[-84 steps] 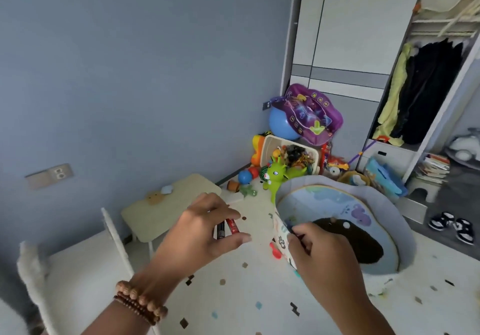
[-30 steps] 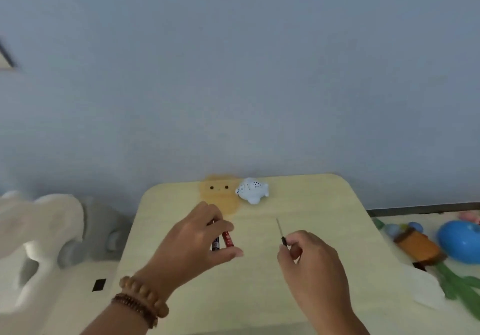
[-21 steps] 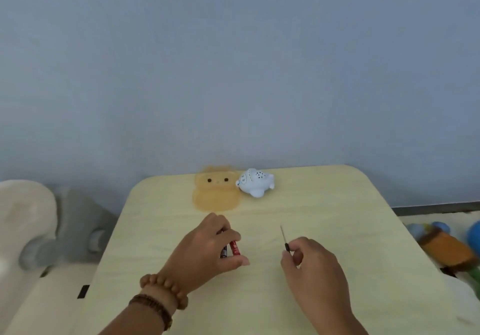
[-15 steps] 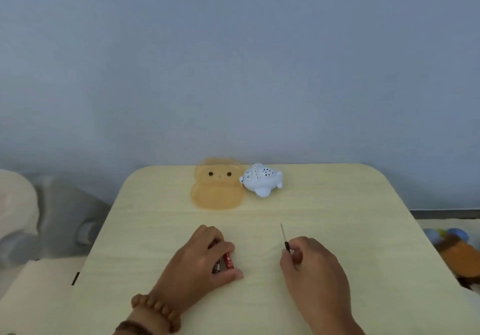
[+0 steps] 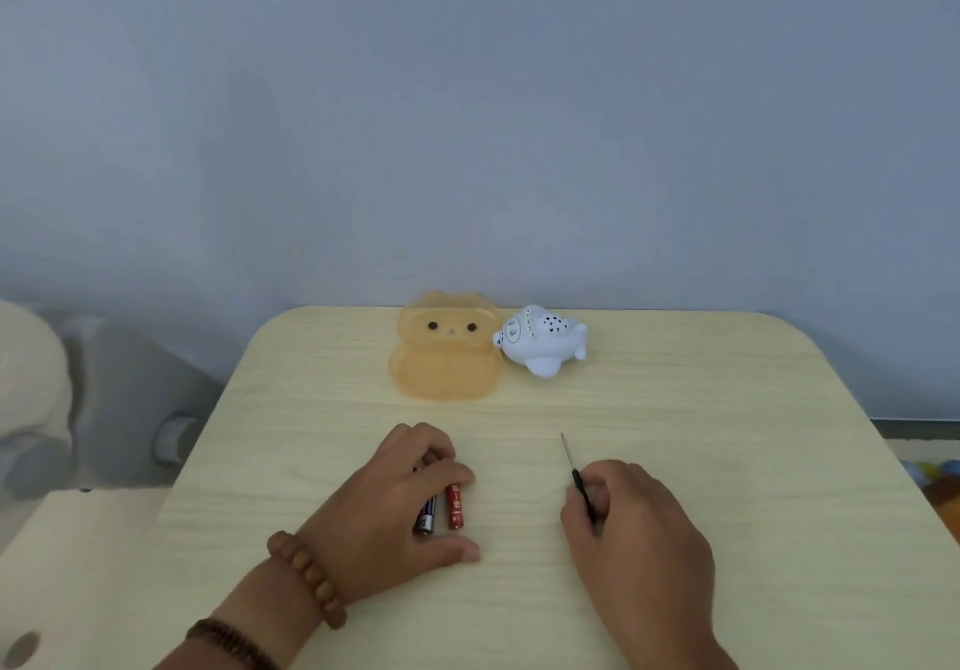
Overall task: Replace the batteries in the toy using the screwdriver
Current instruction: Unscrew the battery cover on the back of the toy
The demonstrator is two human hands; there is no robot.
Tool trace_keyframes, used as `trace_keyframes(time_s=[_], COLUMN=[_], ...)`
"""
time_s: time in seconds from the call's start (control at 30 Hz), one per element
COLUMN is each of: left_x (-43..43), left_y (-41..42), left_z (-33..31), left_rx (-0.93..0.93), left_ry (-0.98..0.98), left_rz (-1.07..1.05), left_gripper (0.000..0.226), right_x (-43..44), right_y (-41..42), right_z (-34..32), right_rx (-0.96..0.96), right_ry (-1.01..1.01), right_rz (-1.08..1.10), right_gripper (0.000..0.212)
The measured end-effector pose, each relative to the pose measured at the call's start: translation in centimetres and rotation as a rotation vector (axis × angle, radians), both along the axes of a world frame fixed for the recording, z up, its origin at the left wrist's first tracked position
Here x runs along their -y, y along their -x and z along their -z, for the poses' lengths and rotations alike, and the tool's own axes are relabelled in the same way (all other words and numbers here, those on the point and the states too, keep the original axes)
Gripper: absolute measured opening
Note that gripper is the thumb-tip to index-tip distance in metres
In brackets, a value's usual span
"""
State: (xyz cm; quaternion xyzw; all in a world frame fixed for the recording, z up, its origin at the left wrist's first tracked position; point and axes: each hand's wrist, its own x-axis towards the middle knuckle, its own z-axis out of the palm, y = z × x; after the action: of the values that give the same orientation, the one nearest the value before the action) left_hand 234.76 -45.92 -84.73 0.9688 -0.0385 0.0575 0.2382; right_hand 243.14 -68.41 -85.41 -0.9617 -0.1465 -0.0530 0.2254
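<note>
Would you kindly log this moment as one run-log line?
left hand holds red and blue batteries on pale wooden table | right hand grips thin black screwdriver | white plastic airplane toy untouched

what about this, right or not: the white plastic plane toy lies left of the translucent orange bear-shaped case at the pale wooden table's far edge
No. In the head view the white plastic plane toy lies right of the translucent orange bear-shaped case, at the far edge of the pale wooden table.
</note>
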Motion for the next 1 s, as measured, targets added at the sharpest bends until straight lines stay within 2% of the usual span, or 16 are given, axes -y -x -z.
trace_keyframes(time_s=[0.17,0.37,0.47,0.83,1.0], left_x=[-0.3,-0.4,-0.3,-0.4,-0.4], left_y=[0.4,0.5,0.4,1.1,1.0], left_z=[-0.4,0.1,0.2,-0.1,-0.6], left_rx=[-0.087,-0.067,-0.059,-0.024,-0.061], left_ry=[-0.022,-0.009,0.0,0.004,-0.005], left_rz=[0.03,0.026,0.02,0.015,0.025], left_gripper=[0.061,0.038,0.034,0.026,0.033], right_x=[0.2,0.1,0.1,0.0,0.1], right_y=[0.2,0.3,0.4,0.3,0.4], right_z=[0.3,0.9,1.0,0.8,0.8], right_rx=[0.033,0.076,0.083,0.103,0.101], right_ry=[-0.01,0.014,0.006,-0.021,-0.042], right_rz=[-0.005,0.011,0.01,0.007,-0.012], right_gripper=[0.013,0.02,0.018,0.015,0.02])
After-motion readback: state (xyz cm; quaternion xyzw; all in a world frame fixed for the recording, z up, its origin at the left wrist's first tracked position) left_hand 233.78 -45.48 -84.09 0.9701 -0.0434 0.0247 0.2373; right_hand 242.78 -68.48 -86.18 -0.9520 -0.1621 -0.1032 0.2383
